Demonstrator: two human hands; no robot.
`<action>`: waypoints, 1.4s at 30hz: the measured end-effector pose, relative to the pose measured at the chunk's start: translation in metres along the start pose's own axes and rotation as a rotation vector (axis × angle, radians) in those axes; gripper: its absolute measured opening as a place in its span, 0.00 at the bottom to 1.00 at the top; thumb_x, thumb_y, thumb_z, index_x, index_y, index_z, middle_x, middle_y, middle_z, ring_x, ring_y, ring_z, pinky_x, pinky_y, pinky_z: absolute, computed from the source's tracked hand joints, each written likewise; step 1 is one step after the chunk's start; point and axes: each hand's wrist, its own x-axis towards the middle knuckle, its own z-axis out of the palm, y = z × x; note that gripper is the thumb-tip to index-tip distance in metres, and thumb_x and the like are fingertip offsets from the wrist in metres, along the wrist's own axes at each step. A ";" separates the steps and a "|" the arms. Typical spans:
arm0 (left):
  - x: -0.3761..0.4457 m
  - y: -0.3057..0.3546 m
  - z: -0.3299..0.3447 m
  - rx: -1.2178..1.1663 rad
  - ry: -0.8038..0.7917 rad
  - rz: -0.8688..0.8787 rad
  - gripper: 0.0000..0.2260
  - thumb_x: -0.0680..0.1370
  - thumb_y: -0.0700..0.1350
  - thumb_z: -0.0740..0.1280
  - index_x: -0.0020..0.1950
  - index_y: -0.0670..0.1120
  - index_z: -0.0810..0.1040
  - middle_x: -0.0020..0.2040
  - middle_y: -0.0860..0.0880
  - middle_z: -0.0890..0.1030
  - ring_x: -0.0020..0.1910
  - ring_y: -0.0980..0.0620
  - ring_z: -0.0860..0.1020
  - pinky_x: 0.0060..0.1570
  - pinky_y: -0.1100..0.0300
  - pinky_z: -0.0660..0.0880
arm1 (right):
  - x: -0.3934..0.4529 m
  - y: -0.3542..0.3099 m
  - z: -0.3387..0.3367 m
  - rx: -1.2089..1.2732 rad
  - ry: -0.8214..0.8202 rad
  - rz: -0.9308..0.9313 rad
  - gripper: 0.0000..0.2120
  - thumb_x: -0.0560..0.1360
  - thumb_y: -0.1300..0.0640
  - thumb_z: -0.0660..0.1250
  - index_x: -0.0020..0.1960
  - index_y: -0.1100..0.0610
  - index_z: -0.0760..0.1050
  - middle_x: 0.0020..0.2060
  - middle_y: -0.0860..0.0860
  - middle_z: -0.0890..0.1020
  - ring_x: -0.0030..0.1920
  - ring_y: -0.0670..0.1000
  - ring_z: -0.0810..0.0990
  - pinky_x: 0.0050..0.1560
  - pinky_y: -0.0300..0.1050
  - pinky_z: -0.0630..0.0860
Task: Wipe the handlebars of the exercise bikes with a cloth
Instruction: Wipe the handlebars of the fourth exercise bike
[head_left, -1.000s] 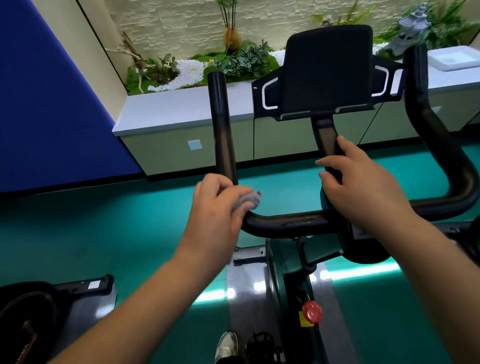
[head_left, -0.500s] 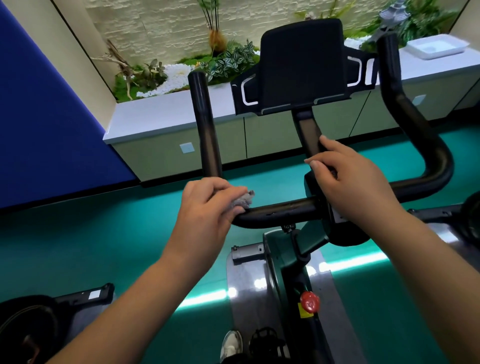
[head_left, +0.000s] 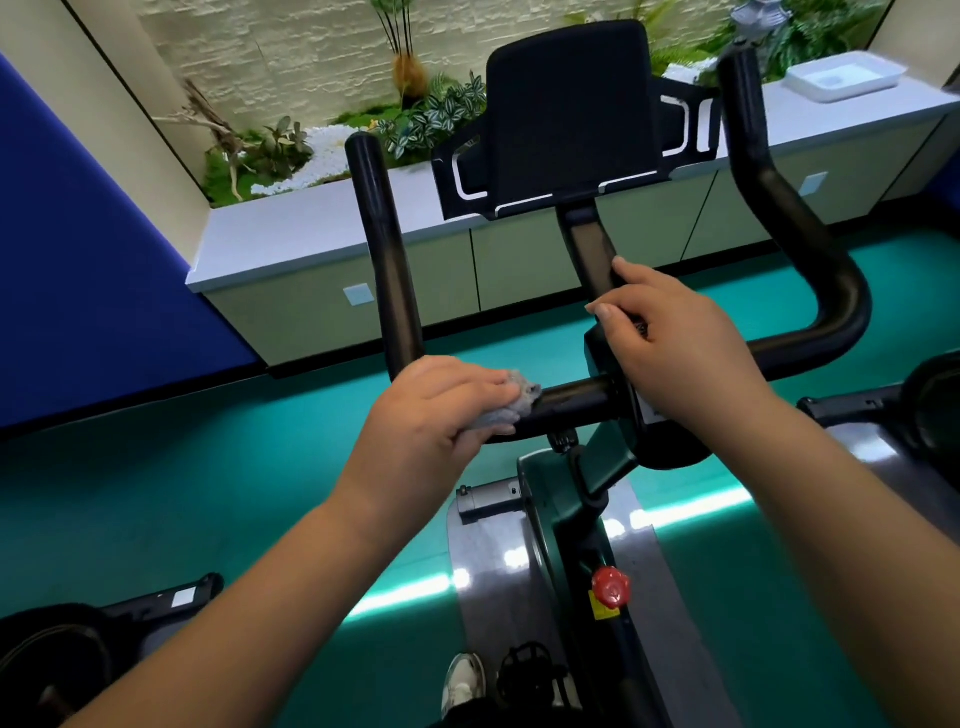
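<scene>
At centre: black handlebar (head_left: 566, 402) of a green-framed bike (head_left: 566, 499), with a cross-bar running left to right, a left horn rising far and a right horn looping up on the right side.
Left hand (head_left: 431, 421): on the left part of the cross-bar, by the base of the left horn; fingers curled over the bar, pressing a grey cloth (head_left: 511, 402) onto it. Cloth bunched, mostly hidden under the fingers, one end showing toward the right.
Right hand (head_left: 675, 353): at the middle of the bar, fingers curled round the stem (head_left: 589, 249) that carries the black console (head_left: 566, 114).
Near, low on the frame: red knob (head_left: 611, 586).
Near edge: white shoe (head_left: 462, 680) beside a black pedal (head_left: 527, 675).
Far: pale cabinet (head_left: 311, 291) topped with plants (head_left: 415, 124); white tray (head_left: 841, 78) at far right.
Floor (head_left: 156, 493): teal.
</scene>
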 end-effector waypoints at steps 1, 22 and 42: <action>0.003 0.005 0.004 -0.012 -0.006 0.002 0.09 0.73 0.43 0.70 0.51 0.42 0.84 0.51 0.49 0.83 0.49 0.49 0.79 0.54 0.57 0.74 | 0.000 0.000 0.000 0.001 0.002 -0.001 0.13 0.79 0.49 0.58 0.57 0.47 0.79 0.72 0.43 0.66 0.67 0.45 0.69 0.55 0.39 0.65; 0.032 0.031 0.021 -0.116 -0.270 0.005 0.09 0.71 0.43 0.71 0.50 0.46 0.85 0.54 0.49 0.83 0.52 0.55 0.81 0.58 0.67 0.73 | -0.002 0.001 -0.001 0.042 0.012 0.002 0.12 0.79 0.51 0.60 0.55 0.50 0.81 0.71 0.45 0.68 0.66 0.46 0.71 0.59 0.41 0.67; 0.065 0.017 -0.003 -0.073 -0.515 -0.311 0.10 0.76 0.46 0.70 0.56 0.54 0.82 0.51 0.59 0.82 0.50 0.65 0.76 0.53 0.77 0.67 | -0.003 0.005 0.002 0.059 0.029 0.006 0.11 0.78 0.49 0.60 0.52 0.46 0.81 0.71 0.42 0.69 0.63 0.43 0.73 0.54 0.39 0.68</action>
